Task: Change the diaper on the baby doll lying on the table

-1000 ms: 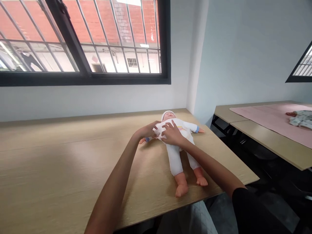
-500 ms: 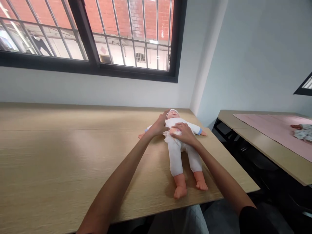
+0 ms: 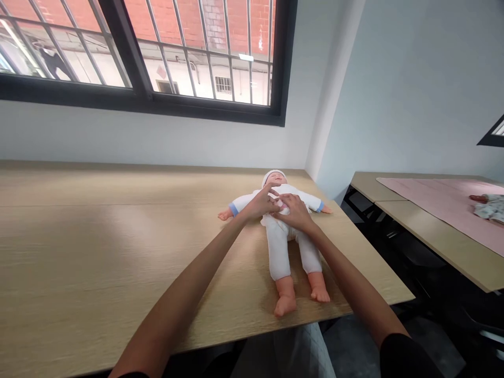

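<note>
A baby doll (image 3: 279, 262) lies on its back on the wooden table (image 3: 118, 273), dressed in white with blue cuffs and a white cap (image 3: 271, 173). Its arms are stretched sideways and its bare feet point towards me. Over the left side of its torso is my left hand (image 3: 261, 203), fingers apart and slightly bent. My right hand (image 3: 296, 212) rests across its belly with curved, outstretched fingers. Both hands' fingertips come close together over a pinkish patch at the middle. Loose white fabric (image 3: 268, 220) bunches at the doll's waist; my hands partly cover it.
Behind the table are a wall and a barred window (image 3: 205, 58). To the right, past a gap, stands another table (image 3: 429, 231) with a pink mat (image 3: 437, 197) and part of a second clothed doll (image 3: 490, 210). The near table edge runs just in front of my legs.
My left hand has moved down from beside the doll's head to its torso, closer to my right hand. The right hand has shifted slightly up the belly. The view has tilted a little.
</note>
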Motion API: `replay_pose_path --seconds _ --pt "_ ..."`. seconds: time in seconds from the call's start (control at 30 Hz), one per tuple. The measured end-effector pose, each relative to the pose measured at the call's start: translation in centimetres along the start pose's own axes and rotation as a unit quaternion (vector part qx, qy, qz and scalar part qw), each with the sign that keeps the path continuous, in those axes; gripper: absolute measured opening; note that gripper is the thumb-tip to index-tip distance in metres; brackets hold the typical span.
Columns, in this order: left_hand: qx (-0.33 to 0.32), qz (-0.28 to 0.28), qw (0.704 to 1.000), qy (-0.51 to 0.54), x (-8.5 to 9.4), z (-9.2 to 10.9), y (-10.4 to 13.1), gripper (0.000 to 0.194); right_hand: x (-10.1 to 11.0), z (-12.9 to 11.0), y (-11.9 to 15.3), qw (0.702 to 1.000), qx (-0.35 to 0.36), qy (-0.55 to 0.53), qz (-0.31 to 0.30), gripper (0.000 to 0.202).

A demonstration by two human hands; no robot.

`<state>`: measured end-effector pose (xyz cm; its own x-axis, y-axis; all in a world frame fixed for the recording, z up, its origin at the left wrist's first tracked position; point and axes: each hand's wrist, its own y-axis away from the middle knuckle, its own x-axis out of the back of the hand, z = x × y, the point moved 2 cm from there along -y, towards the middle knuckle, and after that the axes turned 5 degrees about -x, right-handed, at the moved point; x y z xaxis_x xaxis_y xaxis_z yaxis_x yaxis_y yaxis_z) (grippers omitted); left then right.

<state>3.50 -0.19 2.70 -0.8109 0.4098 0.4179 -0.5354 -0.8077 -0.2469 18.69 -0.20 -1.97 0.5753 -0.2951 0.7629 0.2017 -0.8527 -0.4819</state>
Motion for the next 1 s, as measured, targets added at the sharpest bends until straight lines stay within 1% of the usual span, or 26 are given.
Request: replay_pose_path --seconds 0.07,0.17,0.23,0.3,0.4,0.47,0.63,0.7,0.77,0.87,1.0 --pt "-0.004 -0.001 1.000 0.016 0.2 -0.3 -0.1 0.062 0.2 0.1 0.1 0.999 -0.013 -0.039 0.008 0.044" --pt "0.007 0.004 0.999 0.033 0.4 -1.2 -0.4 0.051 0.6 0.5 0.2 0.992 -0.033 -0.120 0.011 0.047" --pt "0.010 0.015 0.999 0.029 0.4 -1.8 -0.7 0.047 0.6 0.9 0.2 0.985 -0.041 -0.168 0.021 0.042" --pt "0.000 0.027 1.000 0.007 0.5 -2.2 -1.0 0.046 0.4 1.3 0.0 0.978 -0.046 -0.197 0.041 0.032" --pt "-0.025 0.032 0.998 -0.055 0.4 -2.3 -1.3 0.037 -0.1 1.8 -0.3 0.975 -0.046 -0.207 0.069 0.018" --pt "-0.031 0.030 0.996 -0.084 0.4 -2.2 -1.4 0.034 -0.3 2.1 -0.4 0.975 -0.043 -0.205 0.079 0.013" --pt "-0.039 0.029 0.994 -0.097 0.6 -1.8 -1.4 0.034 -0.4 2.2 -0.4 0.976 -0.045 -0.197 0.082 0.013" --pt "-0.032 0.011 0.994 -0.106 0.9 -1.8 -1.3 0.032 -0.3 2.1 -0.4 0.976 -0.042 -0.197 0.083 0.013" --pt "-0.016 -0.019 0.994 -0.107 1.3 -1.8 -1.3 0.031 -0.3 2.0 -0.3 0.976 -0.039 -0.198 0.085 0.012" --pt "0.001 -0.058 0.993 -0.104 1.9 -2.1 -1.3 0.034 -0.4 2.1 -0.3 0.975 -0.037 -0.200 0.086 0.011" --pt "-0.007 -0.057 0.991 -0.119 2.2 -2.4 -1.4 0.035 -0.6 2.0 -0.3 0.975 -0.038 -0.200 0.088 0.009"
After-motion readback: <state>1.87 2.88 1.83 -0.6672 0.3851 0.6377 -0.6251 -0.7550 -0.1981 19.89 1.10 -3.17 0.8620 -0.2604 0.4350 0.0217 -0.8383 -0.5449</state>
